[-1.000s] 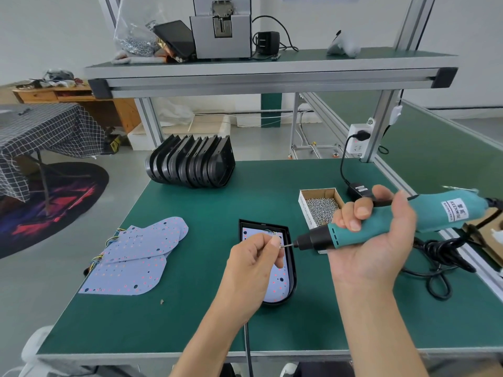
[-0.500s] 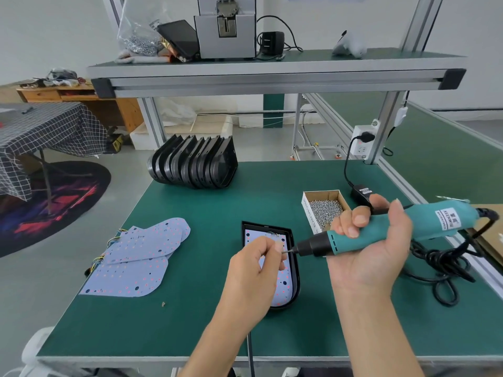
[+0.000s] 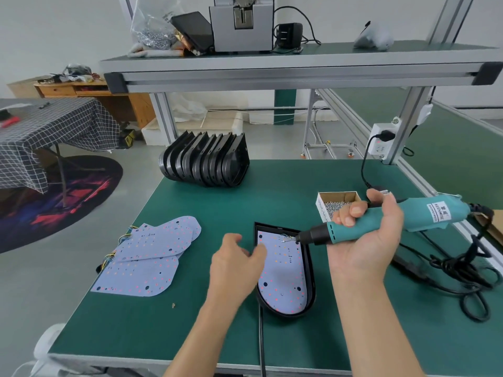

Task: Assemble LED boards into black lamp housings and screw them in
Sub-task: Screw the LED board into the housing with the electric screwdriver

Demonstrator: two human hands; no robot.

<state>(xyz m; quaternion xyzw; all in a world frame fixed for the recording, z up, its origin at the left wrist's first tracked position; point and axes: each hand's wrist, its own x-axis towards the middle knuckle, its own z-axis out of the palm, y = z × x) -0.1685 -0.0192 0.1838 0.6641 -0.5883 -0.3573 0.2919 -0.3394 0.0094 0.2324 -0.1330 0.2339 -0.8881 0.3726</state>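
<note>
One black lamp housing [image 3: 310, 270], LED board [image 3: 283, 270] seated inside, near centre of green bench [image 3: 272, 197]. Right hand [image 3: 367, 240] grips teal electric screwdriver [image 3: 381, 223] (screw on bit, over board's far end). Left hand [image 3: 236, 263] loose, empty, just left of housing. Risk: unsteadied housing shifts, screw drops.

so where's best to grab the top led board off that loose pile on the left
Take the top LED board by its rounded far-right end, which overhangs the boards beneath it, so fingers can get under it. Come in from the right with the free left hand, away from the wires at its left edge.
</note>
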